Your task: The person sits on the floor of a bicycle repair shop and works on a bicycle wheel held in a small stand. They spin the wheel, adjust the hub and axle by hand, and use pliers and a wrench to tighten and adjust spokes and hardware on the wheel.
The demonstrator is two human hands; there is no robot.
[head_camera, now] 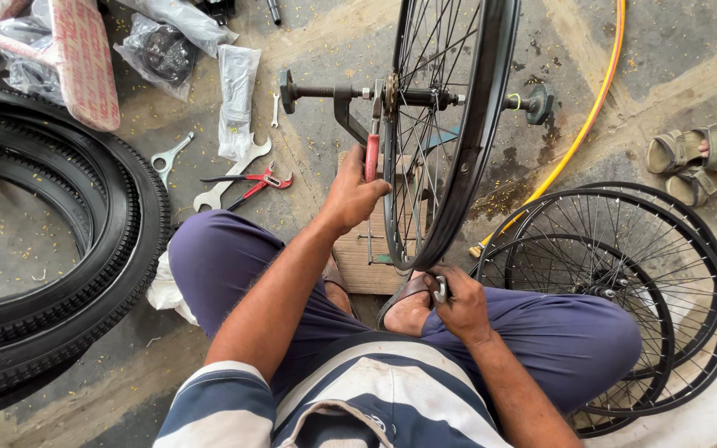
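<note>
Both hands work: left hand (350, 195) grips red-handled tool (372, 156), right hand (458, 303) pinches rim (466, 166).

Single head-worn view, steeply downward and close, over lap and concrete floor (317, 50).

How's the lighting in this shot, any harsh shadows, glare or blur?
Head view: soft, even daylight, no hard shadows; faint sheen on the black wheel rim; left hand on the red-handled tool and right hand look sharp; wide-angle bending shows at the tyres.
</note>
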